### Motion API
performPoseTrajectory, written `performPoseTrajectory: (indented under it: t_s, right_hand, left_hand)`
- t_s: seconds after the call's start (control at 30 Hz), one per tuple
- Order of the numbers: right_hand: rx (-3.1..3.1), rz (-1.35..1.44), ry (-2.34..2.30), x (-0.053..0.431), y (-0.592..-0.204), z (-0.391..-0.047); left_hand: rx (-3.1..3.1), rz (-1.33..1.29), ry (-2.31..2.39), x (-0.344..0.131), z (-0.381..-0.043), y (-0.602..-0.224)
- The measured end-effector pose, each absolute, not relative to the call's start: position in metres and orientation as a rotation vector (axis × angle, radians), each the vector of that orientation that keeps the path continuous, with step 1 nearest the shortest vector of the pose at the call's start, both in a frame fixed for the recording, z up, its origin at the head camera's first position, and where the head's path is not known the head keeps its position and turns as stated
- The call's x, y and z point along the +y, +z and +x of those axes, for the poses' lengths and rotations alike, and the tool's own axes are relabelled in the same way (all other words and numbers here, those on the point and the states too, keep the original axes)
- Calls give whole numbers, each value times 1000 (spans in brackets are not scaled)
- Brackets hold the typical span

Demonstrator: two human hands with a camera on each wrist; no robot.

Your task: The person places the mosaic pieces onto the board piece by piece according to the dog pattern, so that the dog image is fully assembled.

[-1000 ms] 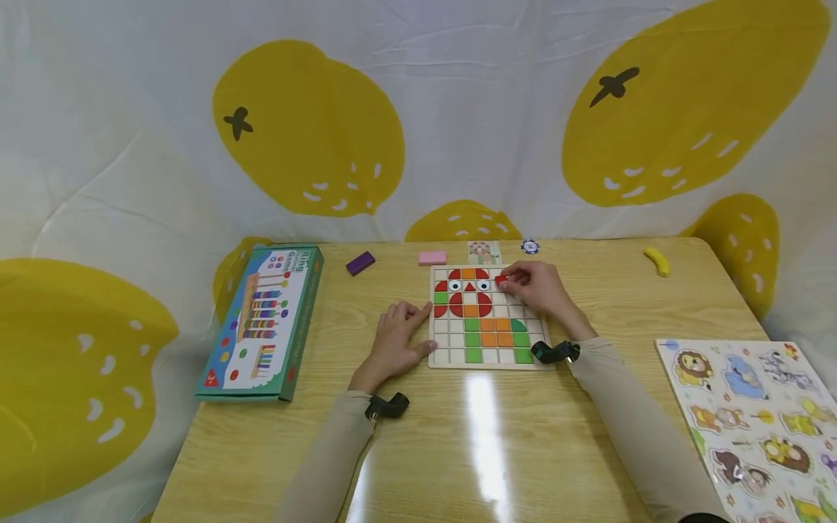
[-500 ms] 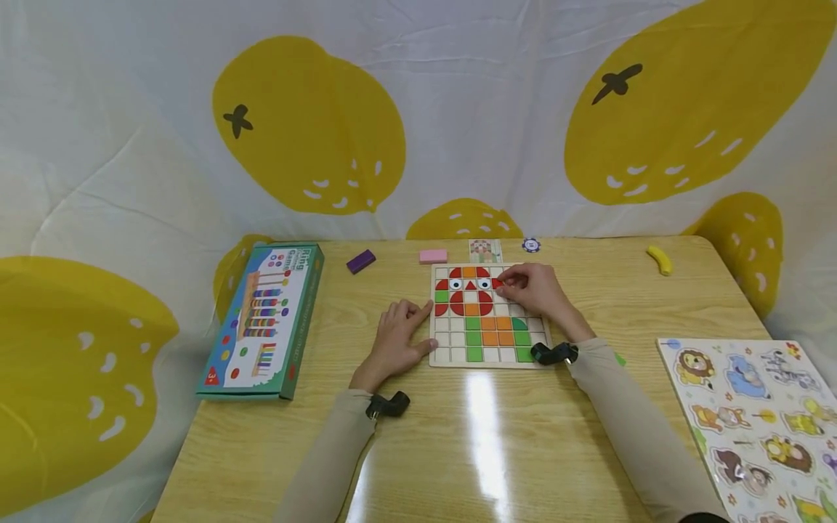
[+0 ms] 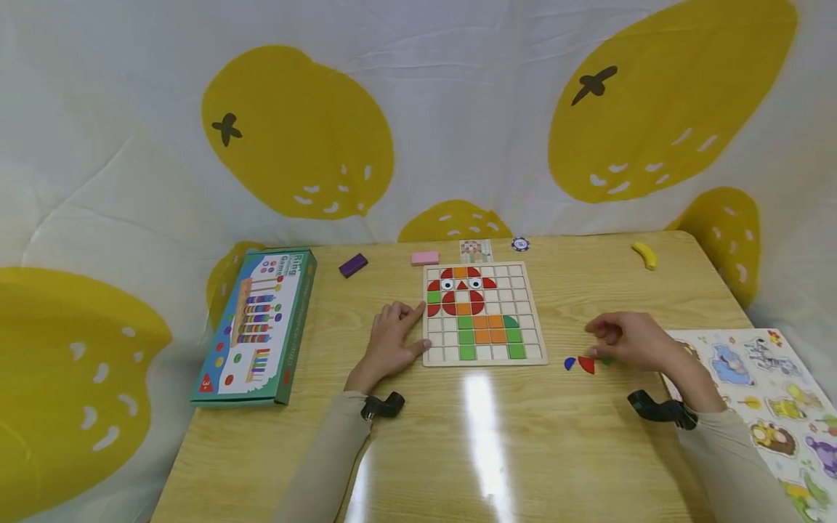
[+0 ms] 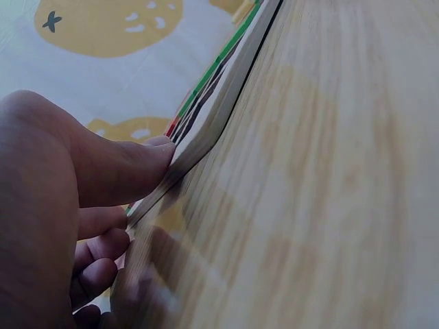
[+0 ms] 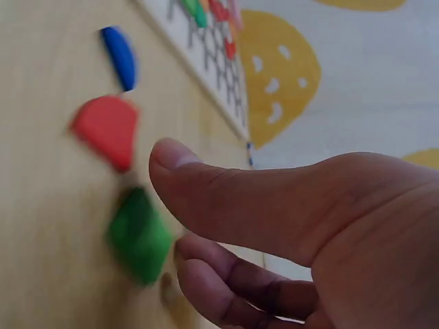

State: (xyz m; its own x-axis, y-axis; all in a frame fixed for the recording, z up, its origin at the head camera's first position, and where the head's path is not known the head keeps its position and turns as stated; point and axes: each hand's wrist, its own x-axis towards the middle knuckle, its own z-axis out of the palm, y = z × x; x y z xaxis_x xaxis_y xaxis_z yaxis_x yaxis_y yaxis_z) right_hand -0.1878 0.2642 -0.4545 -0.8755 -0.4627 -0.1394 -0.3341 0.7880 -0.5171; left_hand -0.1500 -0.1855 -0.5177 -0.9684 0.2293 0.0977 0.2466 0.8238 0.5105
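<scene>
A wooden grid board carries red, orange, green and white tiles arranged like an owl, with two eye tiles. My left hand rests at the board's left edge, thumb and forefinger touching its rim; in the left wrist view the thumb lies along that edge. To the right of the board, my right hand hovers over loose pieces, thumb and fingers apart with nothing between them. Below its fingertips lie a green diamond-shaped piece, a red quarter-circle piece and a blue half-disc piece.
A small pattern card, a pink block, a purple block and a blue-white chip lie behind the board. A game box stands left. A toy banana and an animal puzzle are right.
My right hand has let go of the red piece, which lies in the board beside the right eye tile, and has moved right to the loose pieces. The left hand stays at the board's edge.
</scene>
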Motion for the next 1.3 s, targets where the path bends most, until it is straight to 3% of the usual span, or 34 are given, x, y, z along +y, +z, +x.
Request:
performPoseTrajectory:
  t_s: [0.23, 0.47, 0.6, 0.8, 1.03, 1.3]
  right_hand:
    - [2740, -609, -718, 279, -465, -162]
    - [2816, -659, -790, 275, -473, -165]
    - [2754, -657, -1109, 262, -480, -181]
    - [2643, -395, -1534, 225, -490, -223]
    - [2581, -464, -1470, 166, -496, -259]
    - [2633, -556, -1399, 130, -495, -268]
  left_hand:
    - [-2977, -379, -846, -186, -149, -516]
    - [-2989, -379, -851, -185, -150, -520]
    - [-2994, -371, -845, -186, -150, -522]
    - [-2982, -380, -842, -186, -152, -522]
    - [-2990, -389, -845, -186, -152, -523]
    - [-2986, -391, -826, -187, -151, -521]
